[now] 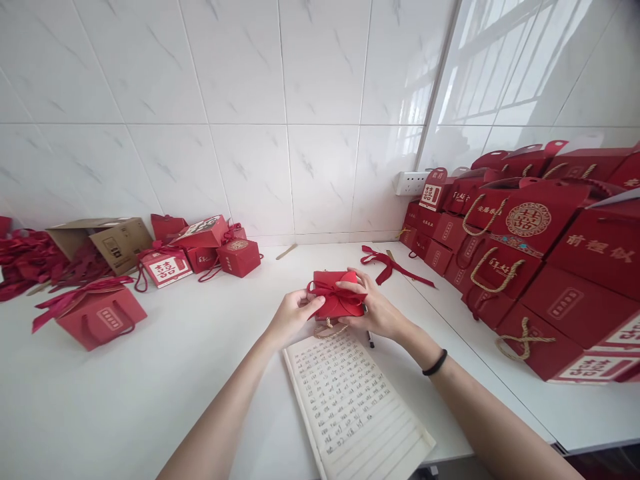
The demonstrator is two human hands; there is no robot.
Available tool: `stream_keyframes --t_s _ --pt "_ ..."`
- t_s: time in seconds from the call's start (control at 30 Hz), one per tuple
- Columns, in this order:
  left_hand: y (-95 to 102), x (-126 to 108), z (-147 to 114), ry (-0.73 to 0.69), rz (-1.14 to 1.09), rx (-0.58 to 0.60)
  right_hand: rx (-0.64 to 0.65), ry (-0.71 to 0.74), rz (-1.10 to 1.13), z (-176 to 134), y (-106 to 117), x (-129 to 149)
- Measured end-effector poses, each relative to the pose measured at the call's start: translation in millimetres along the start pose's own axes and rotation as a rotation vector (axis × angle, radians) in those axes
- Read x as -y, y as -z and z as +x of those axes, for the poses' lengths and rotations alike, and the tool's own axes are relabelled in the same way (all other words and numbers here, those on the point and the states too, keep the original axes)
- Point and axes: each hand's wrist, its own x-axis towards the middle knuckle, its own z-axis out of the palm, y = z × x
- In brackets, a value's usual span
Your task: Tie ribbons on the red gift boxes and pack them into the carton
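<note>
A small red gift box with a ribbon bow across its top sits at the far end of an open notebook. My left hand pinches the bow's left loop between thumb and fingers. From the right, my right hand wraps round the box, its fingers over the top by the bow. A twisted gold cord handle hangs from the box's near side onto the page. Partly under my right hand lies a dark pen.
Stacked red gift boxes fill the right side. Loose red ribbon lies behind my right hand. More red boxes, a cardboard box and a ribbon heap stand at left. A tiled wall with a power socket closes the back.
</note>
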Motion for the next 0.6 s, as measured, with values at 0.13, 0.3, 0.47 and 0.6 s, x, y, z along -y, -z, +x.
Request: stream_keyframes --t_s 0.13,0.3,0.47,0.6 --pt "0.1 0.6 -0.2 0.008 -0.012 -0.007 0.066 -0.015 -0.016 0.5 2.6 0.9" --pt "0.9 -1.0 -0.8 0.023 -0.018 0.01 0.072 -0.037 -0.033 1.2 3.5 3.2" --pt "-0.9 -2.3 -2.3 0.039 -0.02 0.021 0.097 -0.025 -0.078 -1.2 3.7 3.4" --pt "-1.7 -6.4 -3.3 0.027 -0.009 0.026 0.103 -0.027 -0.104 -1.3 3.8 4.7"
